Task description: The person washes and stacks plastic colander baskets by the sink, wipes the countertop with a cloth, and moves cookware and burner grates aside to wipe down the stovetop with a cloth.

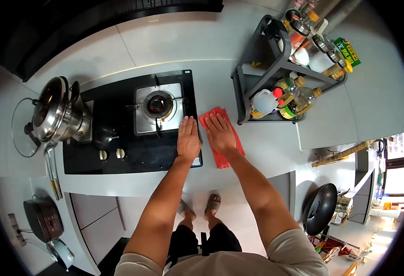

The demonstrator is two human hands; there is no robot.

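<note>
A red cloth lies flat on the grey counter, just right of the black gas stove. My right hand rests palm down on the cloth, its fingers stretched out towards the cloth's far end. On the stove's right edge lies my left hand, flat and holding nothing, with its fingers extended and close together. The burner on its square metal plate is up and to the left of my left hand. The part of the cloth under my right palm is hidden.
A steel pot with a lid stands at the stove's left, with tongs below it. A grey two-tier rack of bottles and jars is at the back right. A black wok sits at the lower right.
</note>
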